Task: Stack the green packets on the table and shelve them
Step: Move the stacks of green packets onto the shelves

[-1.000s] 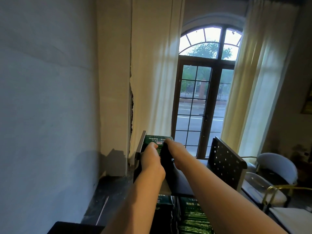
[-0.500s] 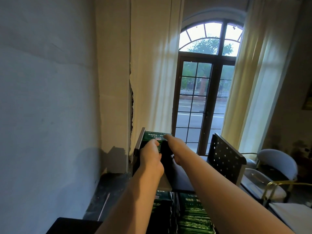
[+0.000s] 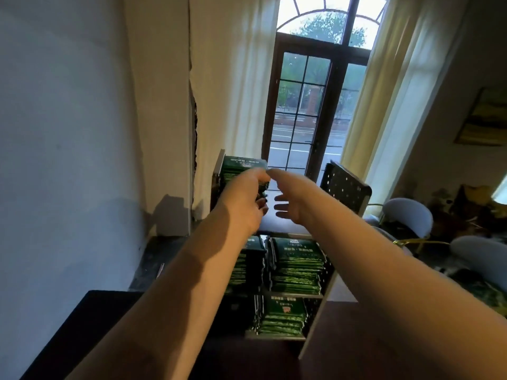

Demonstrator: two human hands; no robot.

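Pulled right grip off green packets, fingers apart; kept left grip clamped on them at shelf left edge (push flush to side panel before release).

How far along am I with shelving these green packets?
Done: lower stacks occupy two tiers. In hand: your left hand grips the top stack against the rack's left panel; your right hand hovers open beside it. Left: room remains on the top tier; any packets on the table are out of view.
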